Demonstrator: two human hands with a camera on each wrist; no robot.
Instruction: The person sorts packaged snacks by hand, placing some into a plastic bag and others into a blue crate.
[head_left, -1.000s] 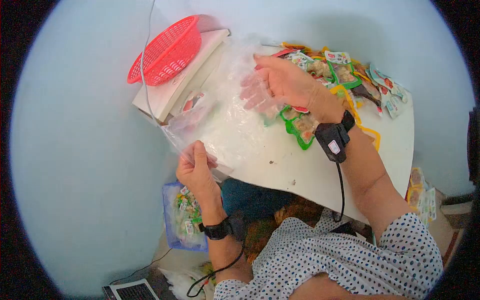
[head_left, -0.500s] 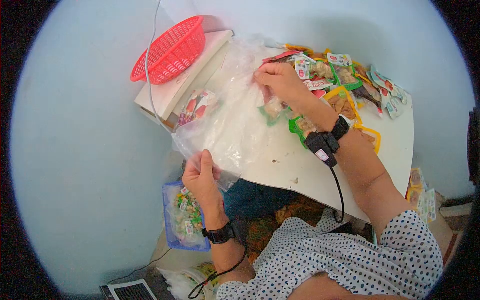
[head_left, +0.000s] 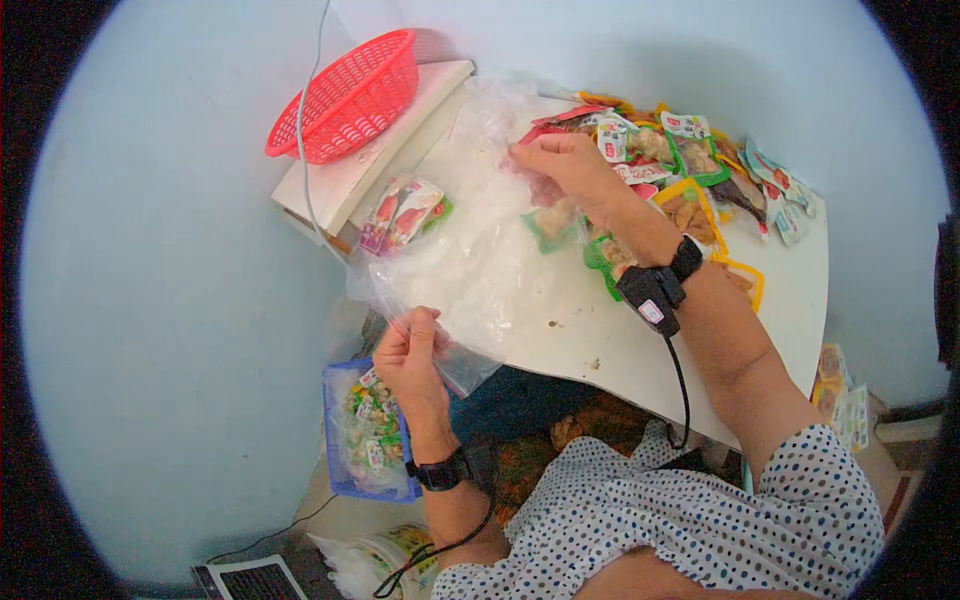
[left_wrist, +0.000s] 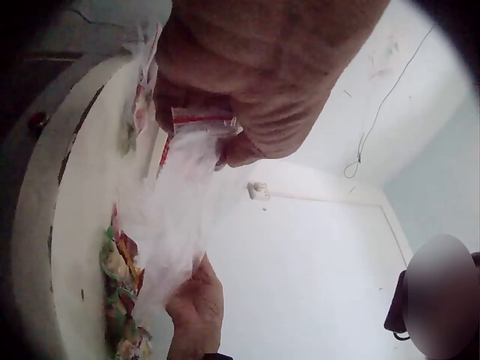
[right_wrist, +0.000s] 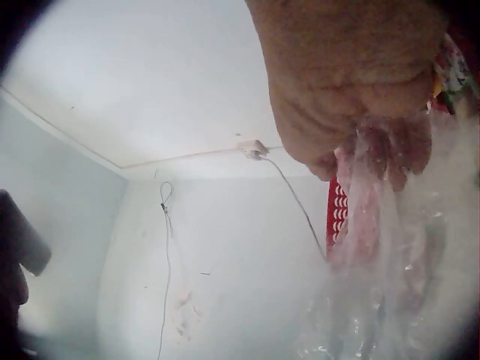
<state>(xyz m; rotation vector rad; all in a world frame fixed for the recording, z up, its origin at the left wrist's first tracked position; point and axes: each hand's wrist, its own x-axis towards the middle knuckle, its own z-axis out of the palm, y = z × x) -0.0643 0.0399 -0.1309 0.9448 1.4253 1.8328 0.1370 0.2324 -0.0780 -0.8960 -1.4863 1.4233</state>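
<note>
A large clear plastic bag [head_left: 465, 270] is stretched between the two hands over the white table [head_left: 640, 345]. My left hand [head_left: 408, 368] pinches its near corner between thumb and fingers, just off the table's front edge. At the bag's far right side, my right hand [head_left: 580, 175] pinches the film; in the right wrist view, crumpled plastic [right_wrist: 375, 247] hangs from those fingers. The left wrist view shows a red strip [left_wrist: 202, 120] along the bag's edge by my left fingers. Through the film a green-edged snack packet [head_left: 550, 225] shows, beside my right hand.
Several vacuum-sealed food packets [head_left: 690, 210] are heaped at the table's right back. Two packets [head_left: 405, 215] lie left of the bag, near a white box [head_left: 375, 140] with a red basket [head_left: 345, 100] on it. Below the table's left edge is a blue crate [head_left: 372, 485] of small packets.
My right hand has gone from spread fingers at the bag to pinching its film. The left hand has shifted slightly right and down with its corner, and the packets at left are now uncovered.
</note>
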